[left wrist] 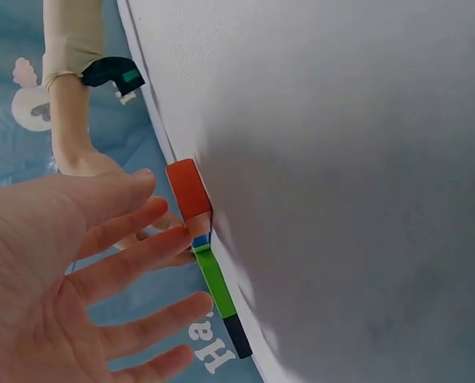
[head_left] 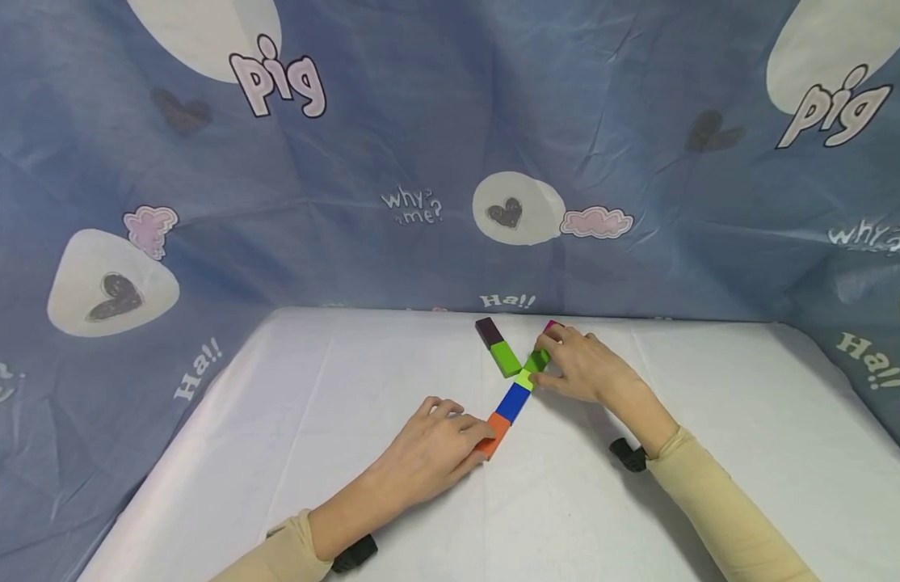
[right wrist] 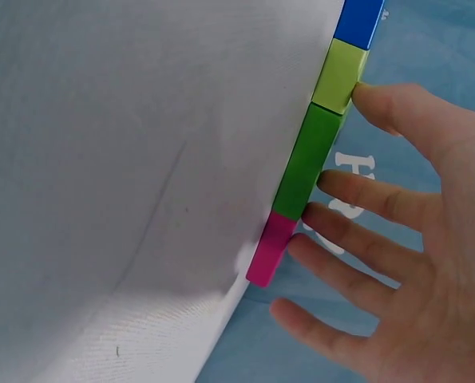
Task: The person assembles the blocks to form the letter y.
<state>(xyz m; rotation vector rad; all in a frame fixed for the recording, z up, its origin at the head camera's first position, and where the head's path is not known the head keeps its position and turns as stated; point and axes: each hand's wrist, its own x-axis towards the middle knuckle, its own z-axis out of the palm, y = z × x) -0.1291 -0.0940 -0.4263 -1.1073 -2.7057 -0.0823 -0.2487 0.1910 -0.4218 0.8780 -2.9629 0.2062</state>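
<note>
Coloured blocks lie in a Y shape on a white-covered table. Its stem is an orange block and a blue block, followed by a yellow-green block. The right branch has a dark green block and a magenta block; the left branch has a bright green block and a dark block. My left hand is at the orange block, its fingers loosely extended. With fingers spread, my right hand touches the side of the right branch, its thumb by the yellow-green block.
The white cloth covers the table around the blocks. Behind it and at both sides hangs a blue printed curtain. Black wrist devices sit under both forearms.
</note>
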